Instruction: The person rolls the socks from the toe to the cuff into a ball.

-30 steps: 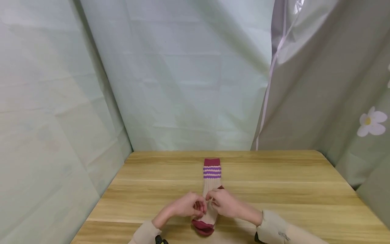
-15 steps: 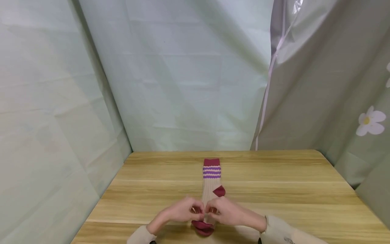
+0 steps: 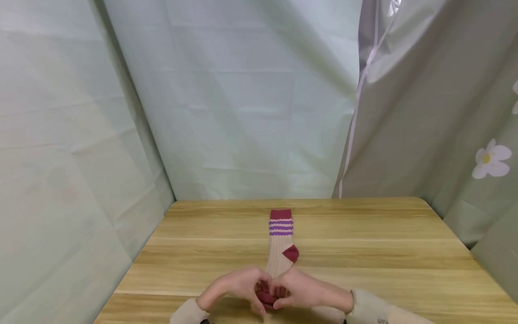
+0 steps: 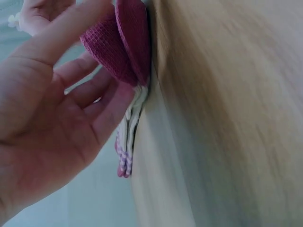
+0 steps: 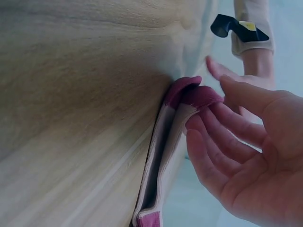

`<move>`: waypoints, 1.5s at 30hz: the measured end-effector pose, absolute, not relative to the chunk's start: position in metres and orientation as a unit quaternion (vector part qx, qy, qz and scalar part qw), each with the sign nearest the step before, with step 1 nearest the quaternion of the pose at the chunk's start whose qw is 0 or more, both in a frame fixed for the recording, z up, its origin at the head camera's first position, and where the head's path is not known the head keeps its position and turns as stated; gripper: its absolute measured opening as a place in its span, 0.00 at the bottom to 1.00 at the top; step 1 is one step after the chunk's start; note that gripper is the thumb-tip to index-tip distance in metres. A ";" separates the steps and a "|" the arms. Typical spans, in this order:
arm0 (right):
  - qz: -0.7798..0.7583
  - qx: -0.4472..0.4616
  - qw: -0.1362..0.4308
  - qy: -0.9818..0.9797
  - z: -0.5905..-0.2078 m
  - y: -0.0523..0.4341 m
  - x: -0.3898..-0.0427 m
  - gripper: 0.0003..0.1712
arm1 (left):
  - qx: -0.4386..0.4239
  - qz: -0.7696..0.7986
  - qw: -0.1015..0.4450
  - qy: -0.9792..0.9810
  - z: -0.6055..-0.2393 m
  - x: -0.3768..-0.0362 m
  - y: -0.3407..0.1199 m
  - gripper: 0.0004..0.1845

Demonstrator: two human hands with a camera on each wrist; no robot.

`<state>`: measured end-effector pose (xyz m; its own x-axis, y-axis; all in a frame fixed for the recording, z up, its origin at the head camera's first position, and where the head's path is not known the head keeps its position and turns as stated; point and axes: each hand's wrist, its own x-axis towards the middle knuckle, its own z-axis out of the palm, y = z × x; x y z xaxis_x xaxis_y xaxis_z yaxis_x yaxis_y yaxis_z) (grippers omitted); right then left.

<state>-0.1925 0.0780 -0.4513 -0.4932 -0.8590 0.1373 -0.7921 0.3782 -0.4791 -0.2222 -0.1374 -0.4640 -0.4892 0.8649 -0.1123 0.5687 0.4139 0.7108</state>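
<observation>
- Maroon toe end of the sock (image 3: 270, 298) lies right at the near edge of the table (image 3: 364, 252), between my two hands.
- The sock's long axis runs straight away from me, toward the far edge: beige ribbed leg in the middle, maroon heel patch turned to the right, purple-striped cuff farthest out.
- My left hand (image 3: 238, 288) curls around the toe from the left, thumb over it and fingers (image 4: 102, 101) against the fabric.
- My right hand (image 3: 297, 288) meets it from the right, fingertips (image 5: 199, 123) on the lifted toe fold.
- Both hands are equally near; neither reaches the cuff, which lies well apart, up the table.
</observation>
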 end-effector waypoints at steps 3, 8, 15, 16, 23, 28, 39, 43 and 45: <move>-0.215 -0.507 0.074 0.831 -0.452 0.077 -0.192 0.07 | 0.465 0.265 0.226 0.814 -0.463 -0.222 -0.136 0.18; -0.180 -0.509 0.092 0.837 -0.454 0.076 -0.192 0.07 | 0.470 0.230 0.207 0.827 -0.463 -0.221 -0.134 0.16; -0.174 -0.516 0.076 0.835 -0.458 0.072 -0.192 0.06 | 0.445 0.244 0.217 0.834 -0.463 -0.221 -0.133 0.14; -0.170 -0.518 0.070 0.836 -0.459 0.071 -0.192 0.07 | 0.441 0.256 0.224 0.830 -0.463 -0.221 -0.134 0.13; -0.170 -0.493 0.056 0.851 -0.461 0.066 -0.191 0.09 | 0.416 0.323 0.231 0.818 -0.465 -0.222 -0.134 0.07; -0.178 -0.457 0.029 0.871 -0.461 0.061 -0.189 0.11 | 0.405 0.340 0.213 0.822 -0.468 -0.224 -0.133 0.06; -0.186 -0.504 -0.049 0.842 -0.464 0.058 -0.190 0.08 | 0.383 0.329 0.183 0.844 -0.469 -0.224 -0.131 0.11; -0.197 -0.495 -0.043 0.845 -0.467 0.060 -0.193 0.10 | 0.387 0.335 0.187 0.839 -0.468 -0.223 -0.132 0.10; -0.200 -0.481 -0.034 0.853 -0.468 0.061 -0.194 0.10 | 0.396 0.336 0.187 0.834 -0.468 -0.222 -0.133 0.11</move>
<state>-0.1936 0.0612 -0.4677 -0.5349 -0.8069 0.2505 -0.8341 0.4571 -0.3088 -0.2216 -0.1328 -0.4683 -0.6154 0.7869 -0.0460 0.5353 0.4600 0.7084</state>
